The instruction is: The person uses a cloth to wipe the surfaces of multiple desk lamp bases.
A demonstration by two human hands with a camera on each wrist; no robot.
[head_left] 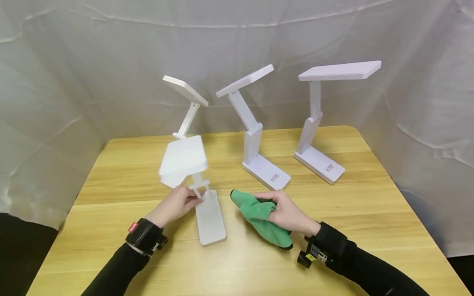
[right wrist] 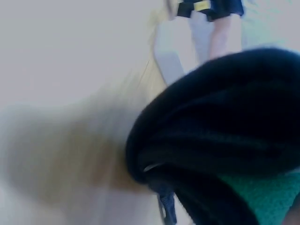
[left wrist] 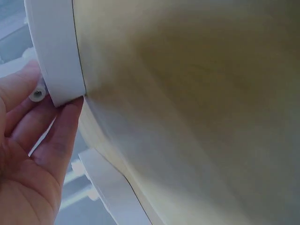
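Observation:
A white folding desk lamp (head_left: 210, 220) stands at the front, its flat head tilted over the hinged arm. My left hand (head_left: 175, 205) grips it at the hinge end of the base; in the left wrist view, thumb and fingertips of the left hand (left wrist: 28, 164) close about the end of the lamp base (left wrist: 56, 51). To the right of this lamp, my right hand (head_left: 290, 211) holds a bunched green cloth (head_left: 259, 216) with black edging, just apart from the lamp. Close up in the right wrist view, the cloth (right wrist: 262, 197) hides most of that hand.
Three more white desk lamps stand behind on the wooden table (head_left: 333, 230): a left lamp (head_left: 187, 90), partly hidden by the front lamp, a middle lamp (head_left: 266, 172) and a right lamp (head_left: 318, 164). A pale fabric curtain (head_left: 237, 45) hangs behind the table.

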